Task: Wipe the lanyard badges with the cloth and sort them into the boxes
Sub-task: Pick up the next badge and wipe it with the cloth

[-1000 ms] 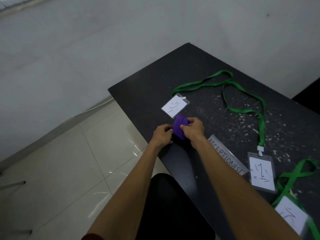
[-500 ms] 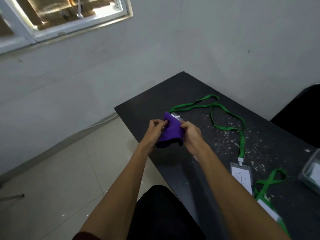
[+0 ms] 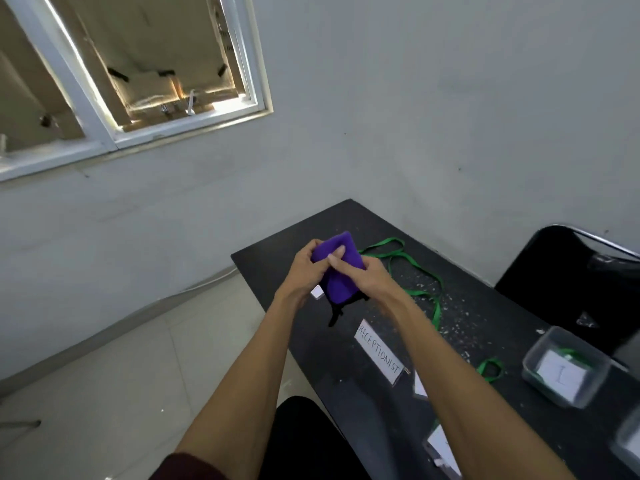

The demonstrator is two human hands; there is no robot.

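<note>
Hands met above the far left corner of the tabletop [image 3: 270, 258]. Left hand [image 3: 303, 271] was curled round the purple cloth [image 3: 341, 268], and right hand [image 3: 362, 277] gripped it from the other side. The cloth covered a badge [image 3: 316, 292], with only a white corner showing below. Its green lanyard [image 3: 437, 313] trailed right along the tabletop. The clear box [image 3: 535, 348] sat well apart, right of the hands and nearer the person, so the right hand looked closer for the drop.
</note>
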